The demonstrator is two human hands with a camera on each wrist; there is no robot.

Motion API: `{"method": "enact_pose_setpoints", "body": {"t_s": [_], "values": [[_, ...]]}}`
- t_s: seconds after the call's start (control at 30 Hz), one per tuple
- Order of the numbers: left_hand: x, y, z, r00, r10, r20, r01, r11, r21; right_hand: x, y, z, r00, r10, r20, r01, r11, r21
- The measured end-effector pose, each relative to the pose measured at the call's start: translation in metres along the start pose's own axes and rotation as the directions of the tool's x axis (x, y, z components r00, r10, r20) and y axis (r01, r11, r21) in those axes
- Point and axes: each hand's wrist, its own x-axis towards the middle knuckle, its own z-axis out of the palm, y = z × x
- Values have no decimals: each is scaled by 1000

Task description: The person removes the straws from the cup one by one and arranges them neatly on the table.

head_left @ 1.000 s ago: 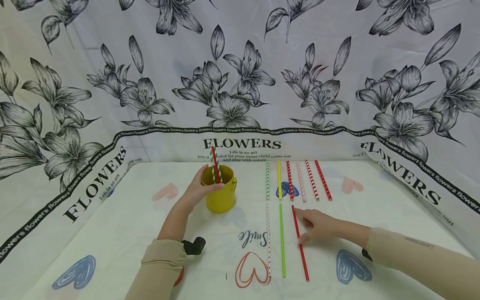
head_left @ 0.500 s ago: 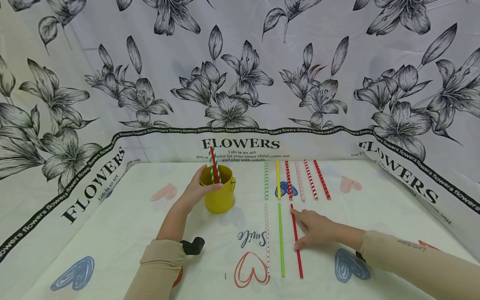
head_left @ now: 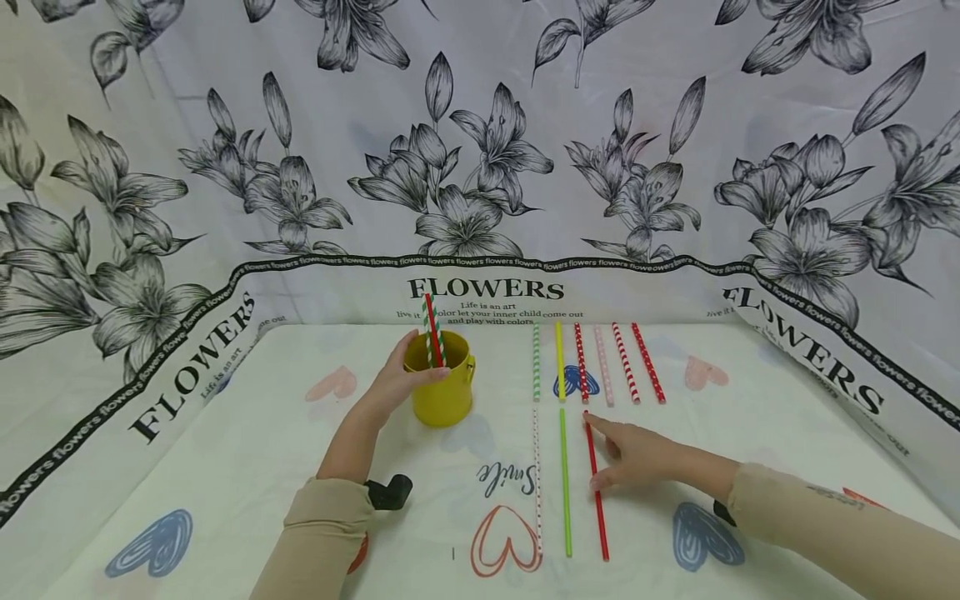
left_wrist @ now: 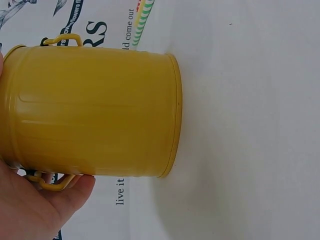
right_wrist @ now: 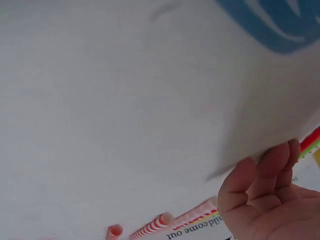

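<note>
My left hand (head_left: 397, 375) grips the yellow metal bucket (head_left: 446, 404) by its left side, thumb over the near rim. The bucket stands upright; in the left wrist view its side wall (left_wrist: 95, 110) fills the left half. A red paper straw and green-and-white striped straws (head_left: 442, 346) stick up out of it. On the cloth, my right hand (head_left: 637, 454) touches a plain red straw (head_left: 601, 521), index fingertip near its far end and thumb lower down. Left of that straw lie a lime green straw (head_left: 566, 492) and a white dotted straw (head_left: 537, 492).
Farther back lies a row of several straws, among them a green striped one (head_left: 536, 362), a yellow one (head_left: 560, 362), a pale pink one (head_left: 603, 367) and a red dotted one (head_left: 648, 364). Behind rises a flower-printed cloth wall (head_left: 487, 292).
The red straw's near end has swung left, so it lies closer to parallel with the lime green straw; my right hand moved slightly left with it. My left hand and the bucket have stayed put.
</note>
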Motion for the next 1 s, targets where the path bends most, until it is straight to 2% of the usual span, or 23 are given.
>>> {"method": "enact_pose_setpoints", "body": {"t_s": [0.07,0.2,0.37,0.47,0.57,0.67,0.87,1.0], "values": [[0,0,0,1000,7,4,-7,1000,-5,1,-3,-6,1000,-7,-5,7,1000,27],[1,-1,0,1000,27,10,-27,1000,-16,8,-13,-20,994,-102,-42,105,992,66],[1,-2,0,999,31,15,-31,999,-18,26,-30,-38,968,-218,-125,234,963,133],[1,-2,-1,999,39,12,-39,999,-19,39,-42,-45,954,-237,-186,271,943,191],[0,-1,-2,999,45,5,-45,999,-19,53,-57,-49,949,-214,-233,275,921,277],[-1,0,-2,999,46,-1,-46,999,-19,67,-71,-51,952,-166,-257,255,894,369],[-1,0,1,1000,27,-7,-27,999,-16,92,-96,-51,963,-63,-261,193,840,508],[-1,0,2,1000,13,-19,-13,1000,-11,108,-109,-50,966,-53,-255,193,802,566]]}}
